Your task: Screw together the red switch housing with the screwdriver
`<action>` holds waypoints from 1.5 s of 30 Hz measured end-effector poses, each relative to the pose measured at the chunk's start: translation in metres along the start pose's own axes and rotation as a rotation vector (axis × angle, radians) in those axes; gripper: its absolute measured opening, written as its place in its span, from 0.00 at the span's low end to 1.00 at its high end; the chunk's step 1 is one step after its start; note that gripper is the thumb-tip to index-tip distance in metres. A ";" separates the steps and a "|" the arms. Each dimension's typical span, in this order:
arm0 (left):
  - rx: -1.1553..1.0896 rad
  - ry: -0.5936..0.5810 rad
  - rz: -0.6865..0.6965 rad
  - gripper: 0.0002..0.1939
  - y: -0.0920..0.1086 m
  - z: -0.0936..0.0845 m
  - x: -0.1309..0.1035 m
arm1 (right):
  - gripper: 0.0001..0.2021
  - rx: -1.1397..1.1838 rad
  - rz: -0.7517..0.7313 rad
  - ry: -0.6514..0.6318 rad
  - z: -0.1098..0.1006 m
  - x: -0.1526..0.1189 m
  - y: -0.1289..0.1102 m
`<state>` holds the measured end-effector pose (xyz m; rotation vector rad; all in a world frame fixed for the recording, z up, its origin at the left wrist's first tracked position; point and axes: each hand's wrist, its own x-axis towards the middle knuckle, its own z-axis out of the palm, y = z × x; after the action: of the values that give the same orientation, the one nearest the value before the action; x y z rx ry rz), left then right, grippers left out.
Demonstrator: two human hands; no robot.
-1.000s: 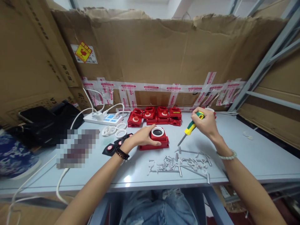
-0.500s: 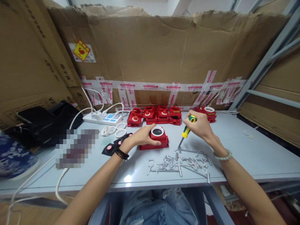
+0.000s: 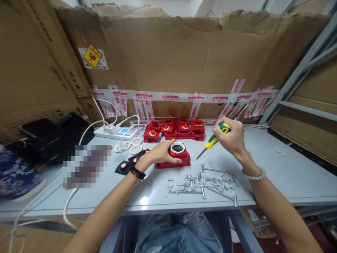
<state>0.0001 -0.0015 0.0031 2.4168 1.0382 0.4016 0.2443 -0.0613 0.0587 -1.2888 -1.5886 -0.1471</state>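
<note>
My left hand (image 3: 165, 154) is wrapped round the left side of a red housing (image 3: 185, 159) with a white ring (image 3: 177, 147) on top. The housing rests on the table. In my right hand (image 3: 230, 135) is a green and yellow screwdriver (image 3: 212, 140), its tip slanting down and left. A small screw (image 3: 195, 159) appears to cling to that tip, just right of the housing. Below lie a pile of loose screws (image 3: 189, 182) and several metal T-shaped bars (image 3: 219, 192) with white cords.
Several red housings (image 3: 172, 130) line the back by the cardboard wall (image 3: 168, 56). White rings (image 3: 136, 150), black square pieces (image 3: 123, 166) and a power strip (image 3: 126, 133) sit to the left. A black bag (image 3: 60, 140) and loose white cables lie farther left.
My right hand has lifted the screwdriver off the screw and bar area and tilted it, bringing its tip up and left toward the housing. My left hand stays on the housing.
</note>
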 end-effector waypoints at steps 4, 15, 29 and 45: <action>-0.011 0.004 0.001 0.39 0.000 0.000 0.000 | 0.06 0.000 -0.082 0.156 -0.007 0.007 -0.016; -0.040 0.007 0.072 0.29 0.000 0.000 0.001 | 0.05 -0.167 -0.579 0.086 0.009 -0.002 -0.047; 0.008 0.023 0.063 0.36 -0.005 0.004 0.003 | 0.04 -0.265 -0.588 -0.039 0.009 -0.002 -0.054; 0.006 0.022 0.089 0.31 -0.002 0.001 0.001 | 0.04 -0.257 -0.643 -0.017 0.010 -0.001 -0.061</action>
<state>-0.0001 0.0006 0.0008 2.4756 0.9445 0.4572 0.1909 -0.0806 0.0823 -0.9190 -2.0000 -0.7607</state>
